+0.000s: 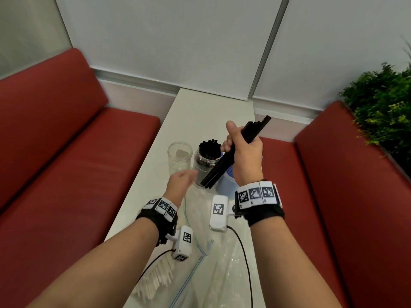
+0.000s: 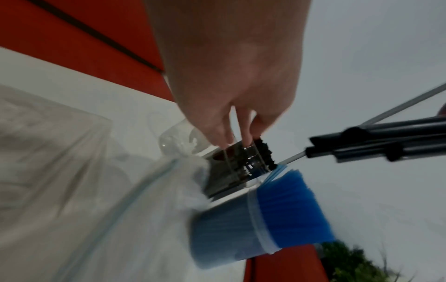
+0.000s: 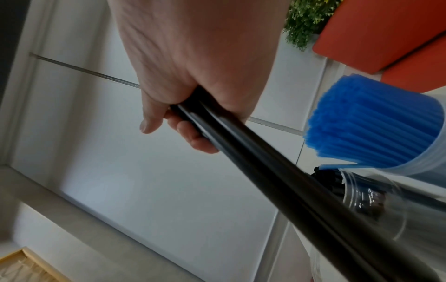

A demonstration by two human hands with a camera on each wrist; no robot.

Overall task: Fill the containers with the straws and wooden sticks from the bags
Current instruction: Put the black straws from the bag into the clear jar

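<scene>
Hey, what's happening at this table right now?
A person is sorting straws into jars. Their right hand grips a bundle of black straws above the jar of black straws. The left hand reaches toward that jar, fingers relaxed. A jar of blue straws stands beside it, a clear jar is nearly empty, and wooden sticks lie beside the bags.
</scene>
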